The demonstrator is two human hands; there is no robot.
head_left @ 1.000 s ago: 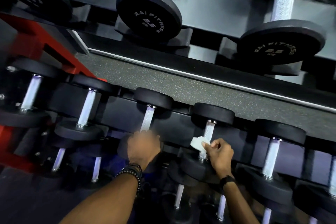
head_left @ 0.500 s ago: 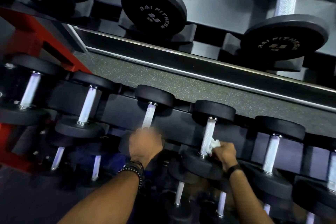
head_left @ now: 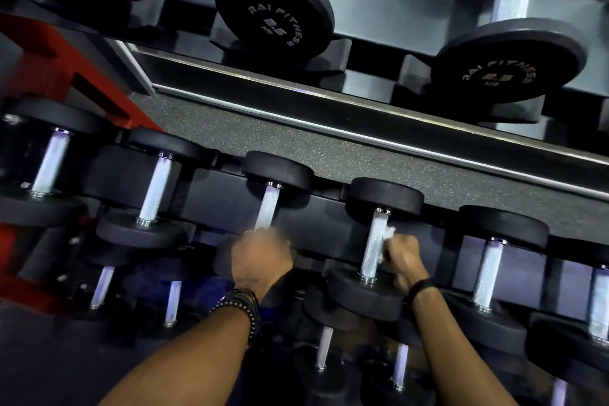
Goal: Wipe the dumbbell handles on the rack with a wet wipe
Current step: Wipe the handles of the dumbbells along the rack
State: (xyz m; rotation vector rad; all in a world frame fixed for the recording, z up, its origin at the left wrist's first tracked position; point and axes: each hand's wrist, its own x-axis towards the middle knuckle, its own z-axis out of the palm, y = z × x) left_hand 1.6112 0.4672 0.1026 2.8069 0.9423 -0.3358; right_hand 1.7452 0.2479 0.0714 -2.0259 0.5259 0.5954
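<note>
The right hand [head_left: 400, 255], pinching the wet wipe [head_left: 385, 237], has slid behind the knurled handle [head_left: 374, 242]; left hand [head_left: 260, 257] still grips the neighbouring dumbbell [head_left: 268, 208].

Both forearms reach fwd. Left hand [head_left: 260, 257] fisted, knuckles up, beaded bands at wrist. Right hand [head_left: 403, 255] curled, pinching, dark band on wrist, slightly farther right.

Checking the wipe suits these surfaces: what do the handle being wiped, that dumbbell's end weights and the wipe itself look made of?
Handle: bright silvery metal, probably chromed steel, with fine knurled texture. End weights: matte black, smooth rounded edges, likely rubber or urethane coated; the core is hidden. Wet wipe: white, soft and crumpled, looks like thin nonwoven cloth or paper, pressed to the handle by the right hand.
</note>
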